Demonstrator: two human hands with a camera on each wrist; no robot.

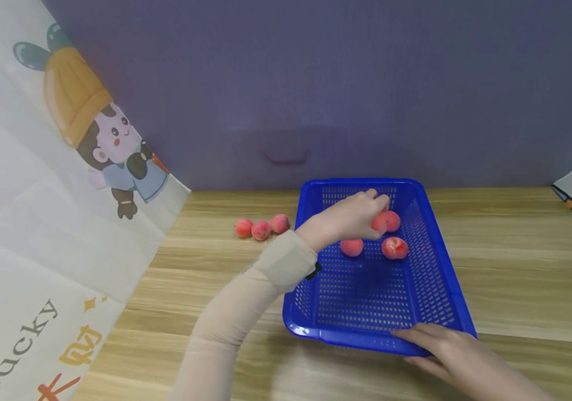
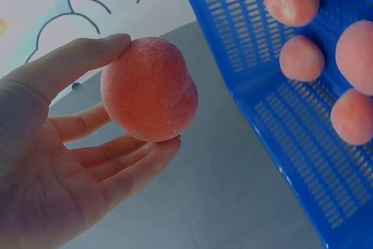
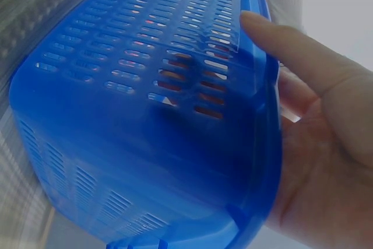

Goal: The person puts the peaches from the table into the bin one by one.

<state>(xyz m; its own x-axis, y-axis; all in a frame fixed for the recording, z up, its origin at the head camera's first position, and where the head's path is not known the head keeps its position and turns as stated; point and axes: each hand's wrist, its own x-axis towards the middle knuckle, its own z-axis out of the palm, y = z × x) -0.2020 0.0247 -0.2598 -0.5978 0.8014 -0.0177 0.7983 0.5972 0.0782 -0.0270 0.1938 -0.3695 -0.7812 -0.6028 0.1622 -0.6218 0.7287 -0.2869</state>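
A fuzzy red peach [image 2: 148,88] is held between the thumb and fingers of my left hand [image 1: 353,217]. That hand reaches over the far part of a blue perforated basket [image 1: 446,262]. Several other peaches lie inside, among them one by the left [image 1: 351,247] and one with a pale streak [image 1: 394,248]. At the near right corner, my right hand [image 1: 446,351] grips the rim, its thumb [image 3: 274,36] against the wall in the right wrist view. The left hand partly hides the peaches behind it.
Left of the basket, three peaches [image 1: 261,230] sit in a row on the wood-grain table [image 1: 180,284]. A grey-purple panel [image 1: 286,83] rises behind the table. A white cloth with cartoon prints [image 1: 25,184] hangs at the left.
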